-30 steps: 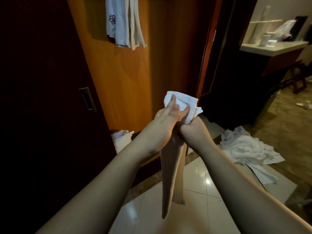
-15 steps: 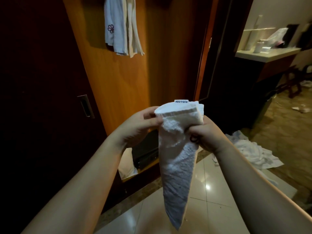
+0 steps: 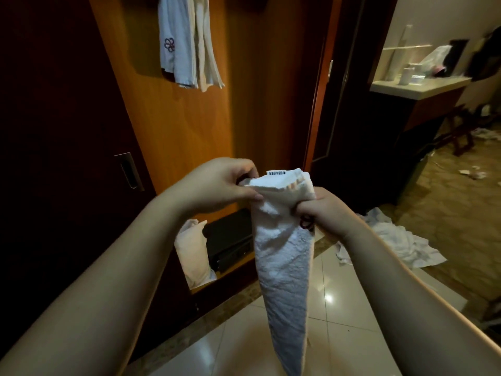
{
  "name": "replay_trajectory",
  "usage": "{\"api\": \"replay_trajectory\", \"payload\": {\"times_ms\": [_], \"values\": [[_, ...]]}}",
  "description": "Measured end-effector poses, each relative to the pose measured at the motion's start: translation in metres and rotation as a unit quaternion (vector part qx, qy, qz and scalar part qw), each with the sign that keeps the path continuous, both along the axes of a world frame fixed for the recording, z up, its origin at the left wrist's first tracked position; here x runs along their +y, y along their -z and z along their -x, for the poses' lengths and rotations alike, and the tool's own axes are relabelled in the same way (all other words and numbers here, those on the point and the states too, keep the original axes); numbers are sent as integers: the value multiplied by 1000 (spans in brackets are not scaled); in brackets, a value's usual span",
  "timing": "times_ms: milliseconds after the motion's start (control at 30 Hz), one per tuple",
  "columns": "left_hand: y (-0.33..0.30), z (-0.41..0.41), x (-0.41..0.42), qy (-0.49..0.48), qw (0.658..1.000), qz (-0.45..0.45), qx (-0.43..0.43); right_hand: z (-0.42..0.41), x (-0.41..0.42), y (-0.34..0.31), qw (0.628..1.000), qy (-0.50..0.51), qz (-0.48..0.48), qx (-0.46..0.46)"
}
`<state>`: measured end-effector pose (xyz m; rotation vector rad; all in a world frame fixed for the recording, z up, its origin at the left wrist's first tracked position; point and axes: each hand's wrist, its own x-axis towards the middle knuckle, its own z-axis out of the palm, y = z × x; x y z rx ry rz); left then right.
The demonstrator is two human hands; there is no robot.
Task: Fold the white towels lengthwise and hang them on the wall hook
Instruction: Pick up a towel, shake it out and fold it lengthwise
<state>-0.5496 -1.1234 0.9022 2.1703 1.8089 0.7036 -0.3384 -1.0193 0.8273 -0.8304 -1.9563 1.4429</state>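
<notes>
A white towel (image 3: 283,256), folded into a long narrow strip, hangs down in front of me with a small label at its top edge. My left hand (image 3: 217,185) pinches the top left corner of the towel. My right hand (image 3: 322,210) grips its right edge just below the top, fingers curled round the cloth. Two towels (image 3: 187,42) hang high on the orange wooden panel (image 3: 189,126), one with a purple flower mark; the hook itself is out of view above the frame.
A heap of white towels (image 3: 398,240) lies on the floor at the right. A dark sliding door (image 3: 62,131) with a recessed handle stands at the left. A white pillow (image 3: 192,253) and a black box (image 3: 230,240) sit in a low shelf. A counter (image 3: 417,85) stands far right.
My hands parted: the left moved left to the top corner, the right lowered slightly. The towel's white terry face turned toward me and now hangs wider.
</notes>
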Motion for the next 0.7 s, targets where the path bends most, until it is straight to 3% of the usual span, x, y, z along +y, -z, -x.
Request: {"api": "replay_trajectory", "payload": {"times_ms": [100,167,233,300,367,600,700], "values": [[-16,2,1,-60,997,-51,-2,-2,1,6,995,32,-52,-81],[-24,7,-4,-83,991,-90,-54,-2,-2,8,997,61,-18,-44],[-27,11,-11,-31,996,-52,-65,-1,-1,7,996,91,24,10],[-21,10,-14,44,999,22,-25,-1,2,4,994,96,37,45],[-11,4,-13,74,996,41,9,0,2,-1,994,90,29,49],[-12,0,0,51,984,-51,161,4,7,0,998,53,-34,-15],[-21,-1,1,45,983,-63,167,6,9,1,996,40,-51,-56]]}}
